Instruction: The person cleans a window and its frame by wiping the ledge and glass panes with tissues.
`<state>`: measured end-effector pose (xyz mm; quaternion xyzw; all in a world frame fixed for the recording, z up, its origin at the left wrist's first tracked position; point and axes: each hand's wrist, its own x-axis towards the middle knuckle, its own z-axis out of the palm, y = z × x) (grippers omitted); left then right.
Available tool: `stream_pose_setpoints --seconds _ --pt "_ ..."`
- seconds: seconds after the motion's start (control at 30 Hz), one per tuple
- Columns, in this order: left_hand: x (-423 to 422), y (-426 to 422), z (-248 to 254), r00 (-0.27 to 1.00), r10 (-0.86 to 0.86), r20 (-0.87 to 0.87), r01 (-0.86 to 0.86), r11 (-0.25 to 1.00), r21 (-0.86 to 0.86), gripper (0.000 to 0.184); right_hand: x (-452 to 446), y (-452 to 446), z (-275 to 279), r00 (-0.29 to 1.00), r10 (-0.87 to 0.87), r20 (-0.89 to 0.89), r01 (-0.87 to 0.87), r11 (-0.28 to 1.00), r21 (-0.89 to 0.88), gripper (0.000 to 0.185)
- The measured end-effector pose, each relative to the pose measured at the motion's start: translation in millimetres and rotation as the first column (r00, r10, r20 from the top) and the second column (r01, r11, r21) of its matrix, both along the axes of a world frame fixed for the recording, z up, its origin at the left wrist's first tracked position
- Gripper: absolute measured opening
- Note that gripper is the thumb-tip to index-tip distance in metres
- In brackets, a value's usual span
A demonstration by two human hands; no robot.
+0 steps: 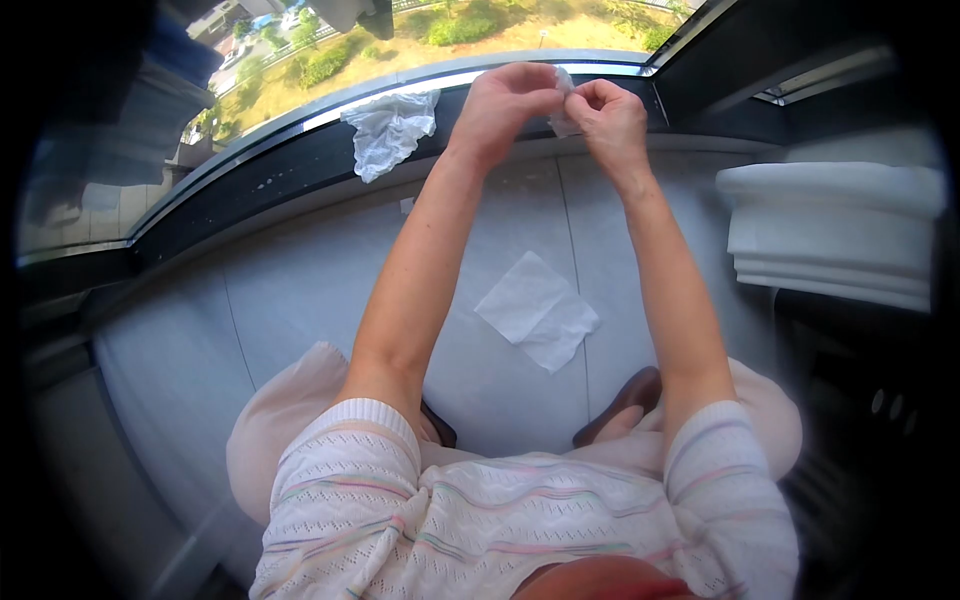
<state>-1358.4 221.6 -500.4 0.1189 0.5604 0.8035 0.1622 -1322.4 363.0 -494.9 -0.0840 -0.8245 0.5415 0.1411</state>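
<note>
Both arms reach forward to the window frame, where my left hand (pixel 503 108) and my right hand (pixel 612 122) meet, fingers closed. Between their fingertips is a small, crumpled whitish tissue (pixel 564 122), partly hidden by the fingers. A larger crumpled white tissue (pixel 390 130) hangs over the dark sill, left of my left hand. On the floor between my feet and hands lies a flat, creased white tissue (pixel 538 312), touched by neither hand.
A dark window frame (pixel 290 185) curves across the front, with grass and trees beyond the glass. Grey floor tiles (pixel 310 290) lie below. At right stands a white ridged object (pixel 830 230) beside dark furniture. A tiny white scrap (pixel 407 205) is near the sill.
</note>
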Motion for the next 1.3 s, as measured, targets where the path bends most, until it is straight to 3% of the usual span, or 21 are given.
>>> stream_pose_setpoints --seconds 0.13,0.17,0.37,0.5,0.63,0.73,0.8,0.93,1.03,1.13,1.2,1.3 --pt "-0.4 -6.3 4.9 0.995 -0.076 0.064 0.083 0.988 -0.129 0.019 -2.8 5.9 -3.0 0.999 0.029 -0.024 -0.033 0.984 -0.176 0.011" --pt "-0.5 -7.7 5.8 0.991 -0.090 0.098 0.106 0.979 -0.172 0.018 -2.6 7.0 -2.4 0.997 0.077 -0.026 -0.082 0.949 -0.304 0.009" --pt "-3.1 -15.2 11.4 0.995 0.010 0.102 0.003 0.991 -0.130 0.016 0.7 13.8 0.9 0.996 0.017 0.092 0.025 0.896 -0.444 0.005" --pt "-13.2 -30.3 7.2 0.987 0.057 0.149 -0.046 0.996 -0.073 0.019 -0.9 33.7 -7.5 0.994 0.068 0.090 0.027 0.625 -0.780 0.006" --pt "-19.9 -37.4 3.6 0.990 0.050 0.130 -0.025 0.982 -0.186 0.024 -4.5 41.6 -13.3 0.971 0.216 0.099 0.002 0.409 -0.913 0.012" --pt "-18.4 -34.1 2.7 1.000 0.019 0.008 -0.015 0.941 -0.339 0.030 -1.0 35.4 -10.2 0.971 0.225 0.087 -0.002 0.366 -0.931 0.015" --pt "-14.6 -27.9 4.5 0.992 -0.026 -0.124 -0.019 0.936 -0.351 0.036 -1.2 34.9 -9.1 0.950 0.305 0.061 -0.061 0.373 -0.926 0.016" --pt "-6.5 -9.5 17.4 0.996 -0.057 0.063 0.068 0.980 -0.186 0.035 4.4 21.9 1.6 0.931 0.358 0.067 -0.096 0.419 -0.903 0.017" --pt "-4.8 0.0 4.0 0.994 -0.051 0.092 0.076 0.955 -0.285 0.027 2.9 22.4 -6.5 0.890 0.449 0.083 -0.162 0.480 -0.862 0.019" --pt "2.3 0.0 6.1 0.996 -0.011 0.092 0.039 0.950 -0.310 0.018 5.2 18.3 1.1 0.887 0.414 0.205 -0.038 0.506 -0.862 0.025" --pt "0.0 0.2 4.7 0.998 -0.005 -0.057 -0.026 0.845 -0.534 0.017 6.6 15.8 4.7 0.880 0.413 0.235 -0.108 0.655 -0.748 0.022" --pt "0.0 -0.3 7.0 0.987 0.016 -0.160 -0.110 0.797 -0.594 0.018 3.1 10.6 0.3 0.898 0.345 0.275 -0.130 0.803 -0.582 0.010"
